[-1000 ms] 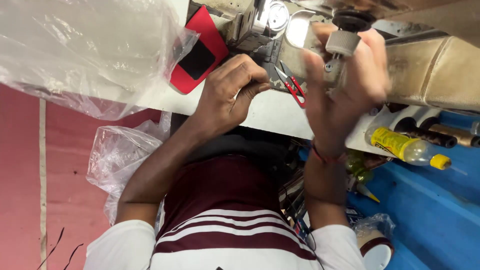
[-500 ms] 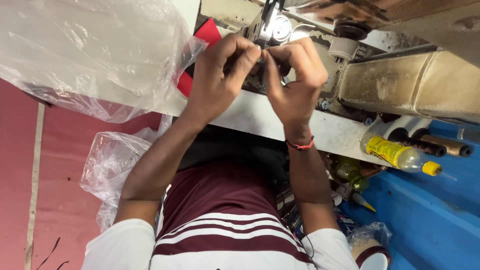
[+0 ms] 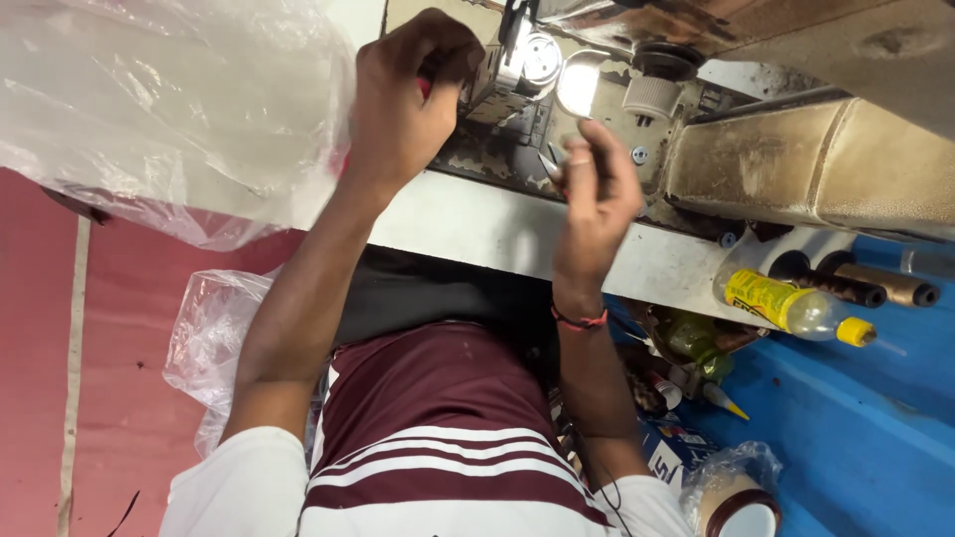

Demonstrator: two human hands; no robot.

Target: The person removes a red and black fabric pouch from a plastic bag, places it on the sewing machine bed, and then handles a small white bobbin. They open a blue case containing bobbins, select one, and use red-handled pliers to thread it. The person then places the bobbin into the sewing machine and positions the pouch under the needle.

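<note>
My left hand (image 3: 403, 99) is curled, knuckles up, over a red object (image 3: 428, 87) at the left end of an old sewing machine (image 3: 796, 169); only slivers of red show under the fingers. My right hand (image 3: 597, 194) is raised in front of the machine's needle area, pinching a small pointed metal snipping tool (image 3: 550, 164) between thumb and fingers. A lit lamp (image 3: 577, 85) glows just above that hand. The machine stands on a white table (image 3: 477, 224).
A large clear plastic bag (image 3: 149, 99) covers the table's left part, and another (image 3: 214, 348) hangs below. At the right lie a yellow-labelled bottle (image 3: 786, 303) and brown thread spools (image 3: 875, 288) above a blue surface (image 3: 875, 438). A cup (image 3: 741, 507) sits at the bottom right.
Both hands were together at the needle area; now they have parted. My left hand moved left onto the red object, and my right hand drew back a little with the small tool.
</note>
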